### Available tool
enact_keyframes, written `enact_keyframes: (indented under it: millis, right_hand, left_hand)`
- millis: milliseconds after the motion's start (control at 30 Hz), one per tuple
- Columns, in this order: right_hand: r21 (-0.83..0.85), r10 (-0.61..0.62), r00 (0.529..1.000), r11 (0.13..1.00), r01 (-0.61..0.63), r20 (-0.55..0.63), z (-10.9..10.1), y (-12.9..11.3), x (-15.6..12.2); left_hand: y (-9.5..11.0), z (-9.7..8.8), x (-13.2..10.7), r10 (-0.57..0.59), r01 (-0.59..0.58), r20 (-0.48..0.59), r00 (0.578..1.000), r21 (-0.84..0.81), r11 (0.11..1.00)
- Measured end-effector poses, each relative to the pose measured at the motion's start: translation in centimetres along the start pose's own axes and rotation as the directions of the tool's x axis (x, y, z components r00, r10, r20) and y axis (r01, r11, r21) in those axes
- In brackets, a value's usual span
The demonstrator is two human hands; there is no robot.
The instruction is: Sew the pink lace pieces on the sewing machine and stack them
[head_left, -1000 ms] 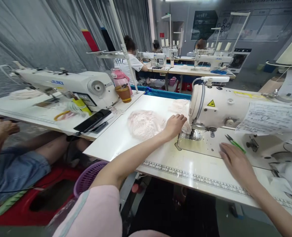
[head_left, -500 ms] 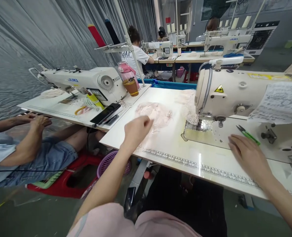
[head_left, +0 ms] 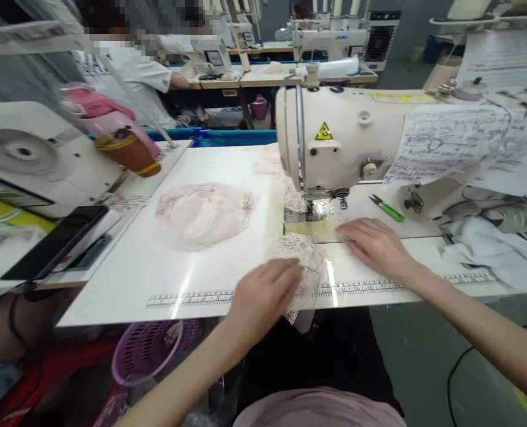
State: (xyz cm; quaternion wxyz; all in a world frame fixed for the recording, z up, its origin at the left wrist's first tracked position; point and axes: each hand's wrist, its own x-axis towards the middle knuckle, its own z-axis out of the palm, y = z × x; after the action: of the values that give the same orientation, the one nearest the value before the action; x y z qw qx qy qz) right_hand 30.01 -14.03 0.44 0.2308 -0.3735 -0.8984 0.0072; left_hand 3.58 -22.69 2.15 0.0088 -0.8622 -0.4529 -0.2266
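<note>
My left hand [head_left: 263, 293] is closed on a small piece of pale pink lace [head_left: 301, 261] at the front edge of the white sewing table [head_left: 125, 284]. My right hand [head_left: 372, 243] lies flat and open on the table, just in front of the needle plate [head_left: 308, 216] of the cream sewing machine [head_left: 339, 133], its fingertips close to the lace. A heap of the same pink lace [head_left: 201, 213] rests further left on the table.
Green thread snips [head_left: 387, 209] lie on the machine bed. A written paper sheet [head_left: 450, 142] hangs on the machine, white cloth [head_left: 490, 249] sits at right. A purple basket [head_left: 148, 350] stands under the table. A neighbouring machine [head_left: 27, 154], a phone [head_left: 54, 243] and cups [head_left: 127, 148] are at left; other workers behind.
My left hand left the needle area, swept back over the lace heap and now holds a lace piece at the table's front. My right hand slid left toward the needle plate. My head turned right.
</note>
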Motion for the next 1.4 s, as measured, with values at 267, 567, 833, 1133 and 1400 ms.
enact_keyframes:
  millis: [267,567,833,1133,1400]
  right_hand:
    - [0.194,0.143,0.937,0.958,-0.213,0.318,1.4,-2.9,7.0]
    - [0.653,0.193,0.885,0.613,-0.445,0.423,1.8,0.0,7.8]
    - [0.537,0.279,0.894,0.723,-0.435,0.349,2.1,-0.6,7.6]
    - [-0.011,0.019,0.994,1.000,-0.018,0.108,3.8,0.2,6.7]
    - [-0.225,-0.202,0.978,0.957,0.185,-0.058,3.5,0.1,6.4]
  left_hand:
    - [-5.1,1.1,7.3,-0.282,0.270,0.307,0.909,0.082,0.959]
    - [-7.1,1.6,7.6,-0.259,0.500,0.438,0.861,-0.635,0.588]
    - [-8.7,1.9,10.0,-0.206,0.507,0.511,0.835,-0.568,0.648]
    - [-6.4,2.0,9.5,0.021,-0.036,0.120,0.992,0.119,0.992]
    - [-6.1,4.0,7.5,0.237,-0.258,0.116,0.965,0.231,0.938]
